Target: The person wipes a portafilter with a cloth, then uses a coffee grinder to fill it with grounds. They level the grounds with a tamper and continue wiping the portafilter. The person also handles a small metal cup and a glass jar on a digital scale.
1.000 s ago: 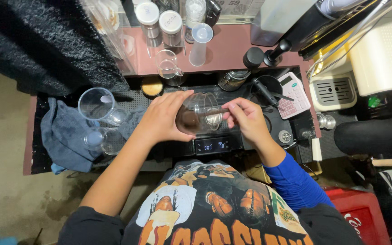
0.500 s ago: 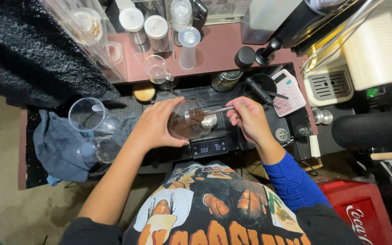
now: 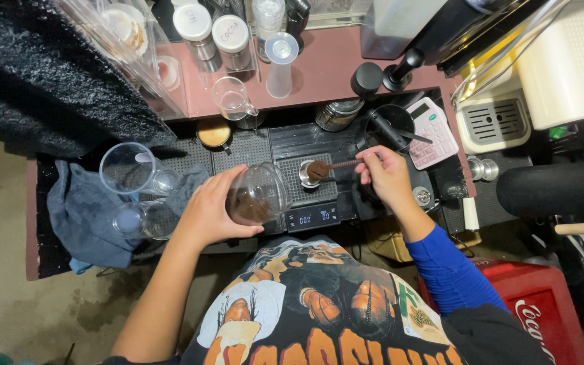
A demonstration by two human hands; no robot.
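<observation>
Glass jar (image 3: 257,196) tilted in left hand (image 3: 207,215), right fingers (image 3: 373,165) apparently pinching spoon (image 3: 332,165)

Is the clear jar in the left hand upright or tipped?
Tipped: the left hand holds the clear jar on its side, brown powder pooled low.

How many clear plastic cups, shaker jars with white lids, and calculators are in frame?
Clear plastic cups: 2, one upright and one lying on the grey cloth
Shaker jars with white lids: 2
Calculators: 1, pink
Total: 5
</observation>
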